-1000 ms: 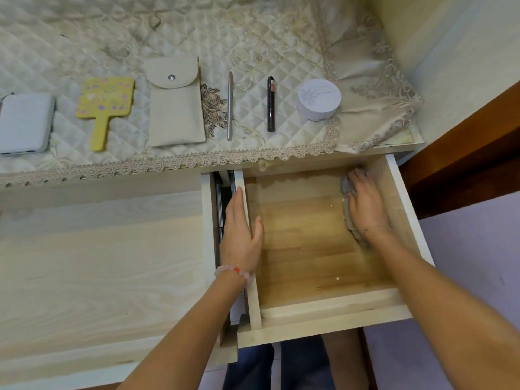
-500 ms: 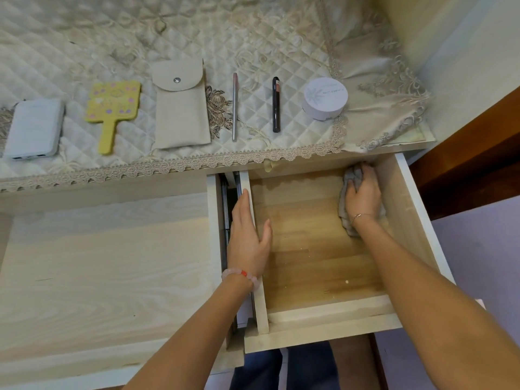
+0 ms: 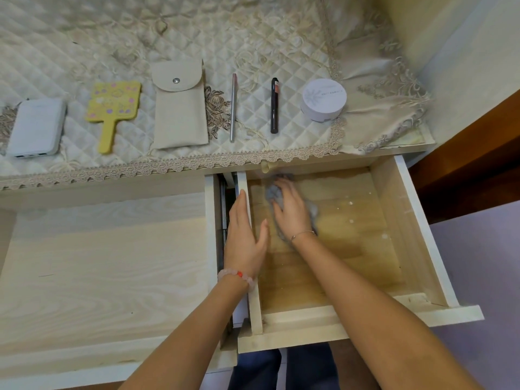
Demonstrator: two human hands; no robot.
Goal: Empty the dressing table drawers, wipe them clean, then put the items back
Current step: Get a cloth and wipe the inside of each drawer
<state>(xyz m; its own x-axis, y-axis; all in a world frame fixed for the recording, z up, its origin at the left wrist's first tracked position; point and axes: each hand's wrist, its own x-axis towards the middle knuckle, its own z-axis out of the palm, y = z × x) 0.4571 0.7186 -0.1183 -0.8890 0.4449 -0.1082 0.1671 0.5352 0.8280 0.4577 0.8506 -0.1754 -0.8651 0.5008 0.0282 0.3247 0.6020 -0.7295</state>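
The right drawer (image 3: 394, 220) of the dressing table is pulled out, and its wooden floor shows pale specks. My right hand (image 3: 289, 209) presses a crumpled grey cloth (image 3: 274, 194) onto the drawer floor near its back left corner. My left hand (image 3: 244, 237) lies flat with straight fingers on the drawer's left wall. On the quilted table cover (image 3: 267, 38) lie a white power bank (image 3: 36, 126), a yellow hand mirror (image 3: 112, 105), a beige pouch (image 3: 178, 108), a silver pen (image 3: 233, 108), a black tube (image 3: 274, 105) and a round white compact (image 3: 323, 99).
A wide pale drawer (image 3: 107, 263) stands open to the left. A dark wooden panel (image 3: 478, 153) rises at the right, above a lilac floor (image 3: 484, 277). My legs show under the drawer front.
My right hand has slid the cloth from the drawer's back right corner across to its back left. My left hand stays on the left wall.
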